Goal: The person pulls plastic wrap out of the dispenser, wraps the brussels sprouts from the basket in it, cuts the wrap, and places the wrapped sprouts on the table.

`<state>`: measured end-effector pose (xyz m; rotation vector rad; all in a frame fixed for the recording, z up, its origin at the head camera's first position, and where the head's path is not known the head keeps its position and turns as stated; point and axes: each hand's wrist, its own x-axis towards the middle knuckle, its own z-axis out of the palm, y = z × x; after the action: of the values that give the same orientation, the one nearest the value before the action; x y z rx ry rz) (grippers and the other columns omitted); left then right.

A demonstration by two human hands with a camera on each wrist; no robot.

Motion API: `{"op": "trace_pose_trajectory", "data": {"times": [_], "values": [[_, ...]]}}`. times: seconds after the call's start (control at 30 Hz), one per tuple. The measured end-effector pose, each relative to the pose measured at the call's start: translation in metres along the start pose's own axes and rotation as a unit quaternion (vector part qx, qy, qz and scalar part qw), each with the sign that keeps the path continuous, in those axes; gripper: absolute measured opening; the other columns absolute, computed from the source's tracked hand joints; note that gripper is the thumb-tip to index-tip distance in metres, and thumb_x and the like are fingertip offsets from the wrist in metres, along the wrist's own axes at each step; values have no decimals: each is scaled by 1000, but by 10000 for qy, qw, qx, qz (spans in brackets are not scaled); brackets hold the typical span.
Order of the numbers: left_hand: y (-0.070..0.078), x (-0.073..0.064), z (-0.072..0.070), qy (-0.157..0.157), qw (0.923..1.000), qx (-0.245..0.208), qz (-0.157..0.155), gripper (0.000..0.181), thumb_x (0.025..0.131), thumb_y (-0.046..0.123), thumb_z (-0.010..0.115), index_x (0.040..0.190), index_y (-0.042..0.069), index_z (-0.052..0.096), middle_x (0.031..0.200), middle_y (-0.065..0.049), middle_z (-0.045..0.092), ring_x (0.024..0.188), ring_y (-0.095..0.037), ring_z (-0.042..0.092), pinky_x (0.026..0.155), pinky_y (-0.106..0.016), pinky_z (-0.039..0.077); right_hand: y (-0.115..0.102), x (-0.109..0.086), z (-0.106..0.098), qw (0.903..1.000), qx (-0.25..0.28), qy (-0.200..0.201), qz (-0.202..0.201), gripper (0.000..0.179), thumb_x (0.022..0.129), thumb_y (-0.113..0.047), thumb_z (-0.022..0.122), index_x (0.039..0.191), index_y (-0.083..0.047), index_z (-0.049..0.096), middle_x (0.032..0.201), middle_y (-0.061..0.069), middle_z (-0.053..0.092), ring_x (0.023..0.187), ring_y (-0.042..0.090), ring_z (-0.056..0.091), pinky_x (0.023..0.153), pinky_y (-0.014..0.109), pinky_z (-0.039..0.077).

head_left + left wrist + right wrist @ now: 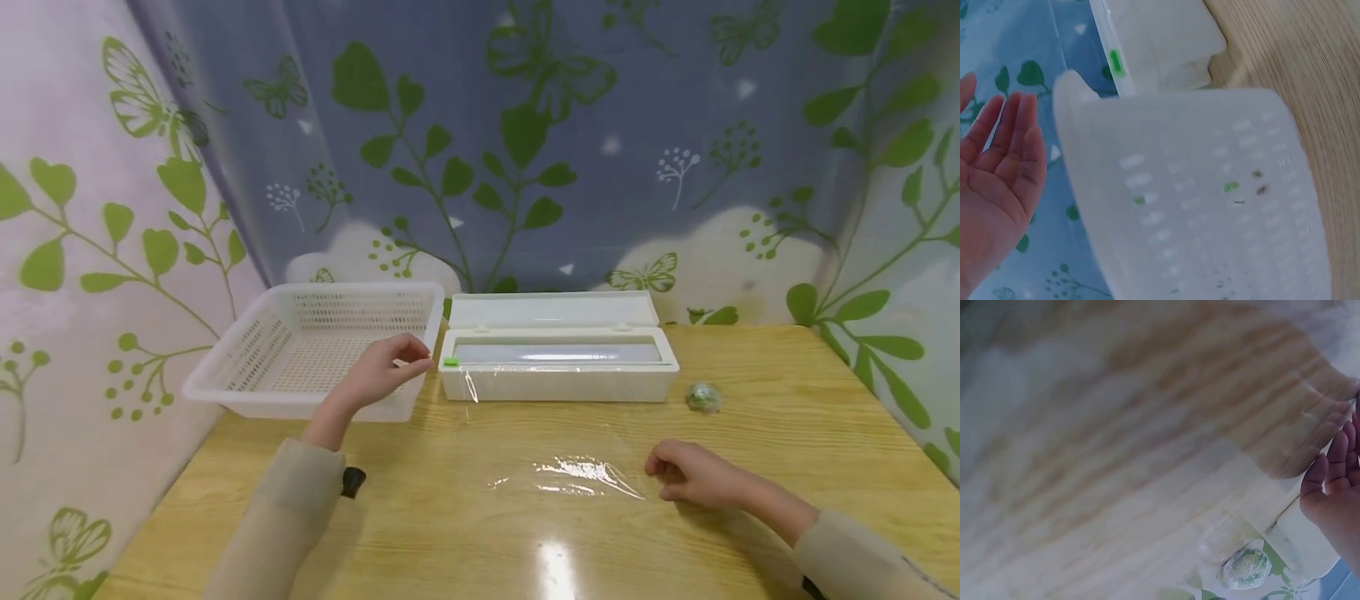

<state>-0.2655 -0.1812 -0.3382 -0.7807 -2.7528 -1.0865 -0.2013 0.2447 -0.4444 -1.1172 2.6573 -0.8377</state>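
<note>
A white cling film dispenser box stands on the table with its lid raised. A green slide cutter sits at the left end of its front edge. Clear cling film stretches from the box toward me, shown by its glare. My right hand pinches the film's near right corner; in the right wrist view the film draws up to the fingertips. My left hand hovers over the right side of a white plastic basket, close to the cutter, fingers relaxed and holding nothing.
Right of the box lies a small green item wrapped in clear film. The wooden table is bordered at the back and sides by patterned curtains. The basket stands against the box's left end.
</note>
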Motion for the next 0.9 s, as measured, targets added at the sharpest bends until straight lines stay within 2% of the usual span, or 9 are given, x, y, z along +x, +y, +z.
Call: {"op": "trace_pose_trajectory", "data": {"times": [0.23, 0.33, 0.47, 0.6, 0.67, 0.8, 0.9], "values": [[-35, 11, -7, 549, 9948, 199, -831, 30, 75, 33, 50, 91, 8, 51, 88, -4, 52, 82, -18, 48, 67, -34, 39, 4, -1, -3, 10000, 2, 55, -62, 21, 67, -14, 62, 82, -9, 49, 78, -5, 46, 71, 9, 43, 61, 25, 38], [-49, 15, -9, 619, 9913, 218, -1141, 34, 75, 32, 50, 94, 4, 50, 90, -8, 52, 84, -21, 48, 68, -35, 39, 6, 0, -4, 10000, -12, 32, 9, 21, 67, -14, 62, 83, -10, 48, 78, -6, 45, 71, 9, 43, 61, 25, 37], [-62, 20, -10, 578, 9892, 263, -1323, 33, 75, 27, 52, 94, 0, 49, 90, -11, 52, 82, -23, 49, 68, -34, 39, 6, 0, -5, 10000, 16, -2, 82, 21, 67, -13, 62, 83, -10, 48, 79, -5, 46, 72, 9, 43, 62, 25, 38], [-70, 23, -8, 141, 9866, 653, -1485, 34, 75, 25, 52, 95, -3, 48, 91, -14, 50, 82, -25, 48, 68, -34, 39, 4, -1, -5, 9999, 76, 7, 137, 22, 66, -12, 62, 83, -9, 49, 79, -5, 46, 72, 9, 43, 62, 25, 38], [-74, 23, -8, -135, 9828, 965, -1566, 36, 75, 25, 52, 96, -3, 48, 92, -15, 50, 83, -26, 47, 69, -35, 38, 2, -2, -4, 9998, 115, 13, 181, 22, 66, -11, 62, 83, -8, 49, 79, -5, 46, 72, 10, 43, 62, 25, 38], [-82, 23, -6, -706, 9685, 1558, -1812, 42, 76, 27, 51, 100, -6, 44, 97, -20, 46, 88, -30, 43, 71, -39, 36, 1, -3, -2, 9995, 140, 7, 272, 23, 65, -10, 62, 83, -9, 49, 78, -5, 46, 72, 9, 43, 62, 25, 38], [-85, 23, -4, -1193, 9523, 1774, -2180, 50, 77, 30, 49, 107, -8, 39, 106, -24, 40, 97, -34, 36, 78, -42, 31, 2, -3, 0, 9995, 117, 13, 290, 23, 65, -10, 63, 83, -10, 48, 77, -6, 45, 71, 9, 43, 62, 24, 37]]}}
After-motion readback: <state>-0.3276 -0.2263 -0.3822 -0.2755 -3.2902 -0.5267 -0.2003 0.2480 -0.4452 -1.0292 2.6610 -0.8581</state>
